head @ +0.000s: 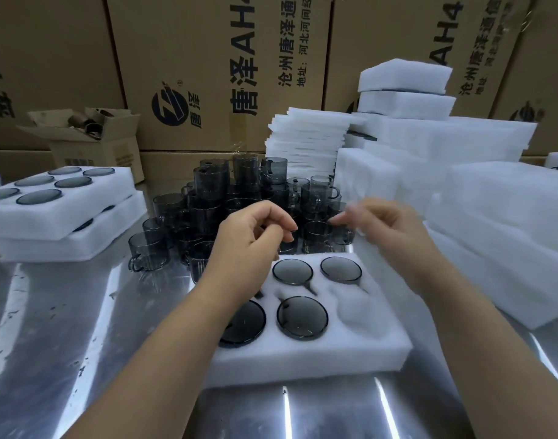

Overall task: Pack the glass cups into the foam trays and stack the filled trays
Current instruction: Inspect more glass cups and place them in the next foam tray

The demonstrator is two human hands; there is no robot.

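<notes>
A white foam tray (pixel 303 353) lies in front of me on the metal table. Dark glass cups (pixel 302 316) sit upside down in several of its holes. The front right hole (pixel 363 312) holds no cup. My left hand (pixel 249 248) hovers over the tray's back left corner with loosely curled fingers, holding nothing, and hides that hole. My right hand (pixel 388 236) is blurred, its fingers stretched toward the loose cups (pixel 208 204) piled behind the tray; it holds nothing. Two filled trays (pixel 81 213) are stacked at the left.
Foam blocks (pixel 493 217) are piled at the right, close to the tray. A stack of thin foam sheets (pixel 306 141) stands behind the cups. Large cardboard boxes (pixel 208 58) wall off the back, with a small open box (pixel 94 134) at back left. The shiny table (pixel 81 327) reflects light.
</notes>
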